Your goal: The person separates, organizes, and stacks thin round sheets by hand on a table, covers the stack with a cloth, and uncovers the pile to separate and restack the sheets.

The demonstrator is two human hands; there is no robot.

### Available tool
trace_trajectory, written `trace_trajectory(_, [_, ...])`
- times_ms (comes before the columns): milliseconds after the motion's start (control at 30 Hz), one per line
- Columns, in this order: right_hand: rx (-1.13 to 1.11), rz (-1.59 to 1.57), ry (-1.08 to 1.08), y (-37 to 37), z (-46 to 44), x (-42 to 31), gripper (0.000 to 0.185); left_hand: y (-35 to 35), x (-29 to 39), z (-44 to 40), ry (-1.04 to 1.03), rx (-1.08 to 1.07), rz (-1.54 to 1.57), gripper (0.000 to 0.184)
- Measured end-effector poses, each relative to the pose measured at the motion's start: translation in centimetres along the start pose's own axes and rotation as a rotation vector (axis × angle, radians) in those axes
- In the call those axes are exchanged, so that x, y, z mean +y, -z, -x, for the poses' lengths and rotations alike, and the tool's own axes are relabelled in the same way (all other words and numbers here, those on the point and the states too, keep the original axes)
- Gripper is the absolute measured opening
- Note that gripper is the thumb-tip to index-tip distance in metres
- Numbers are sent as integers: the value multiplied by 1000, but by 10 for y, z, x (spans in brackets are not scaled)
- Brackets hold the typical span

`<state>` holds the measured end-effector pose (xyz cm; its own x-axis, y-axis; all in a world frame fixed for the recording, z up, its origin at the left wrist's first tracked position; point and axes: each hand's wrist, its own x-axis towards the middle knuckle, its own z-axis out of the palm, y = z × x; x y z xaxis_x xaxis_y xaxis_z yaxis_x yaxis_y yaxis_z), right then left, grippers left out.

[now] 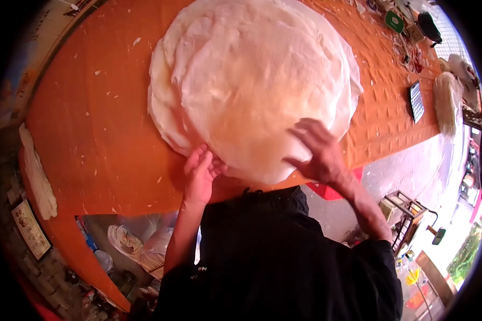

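Observation:
A large round pad of white fluffy batting (251, 80) lies in thin layers on the orange-covered table (107, 150), its rim uneven and wrinkled. At the near left rim, my left hand (202, 171) has its palm turned up and its fingers curled against the batting's edge, seemingly pinching it. My right hand (320, 152) is over the near right part of the pad, fingers spread and thumb apart, slightly smeared by motion. Nothing shows in the right hand; whether it touches the batting I cannot tell.
A calculator (416, 101) and a plastic-wrapped bundle (448, 101) lie at the table's right side. Small tools and a green object (394, 21) sit at the far right. A white cloth strip (37, 174) hangs at the left edge. A red crate (329, 191) stands below.

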<state>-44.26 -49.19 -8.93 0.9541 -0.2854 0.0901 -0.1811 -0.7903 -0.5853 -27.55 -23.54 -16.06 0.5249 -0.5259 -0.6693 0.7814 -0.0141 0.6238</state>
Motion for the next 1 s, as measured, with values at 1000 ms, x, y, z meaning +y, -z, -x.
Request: trace_trajectory(1000, [270,556,-9,129,-116,-77,17,1,11,-45,-10,-276,119,23])
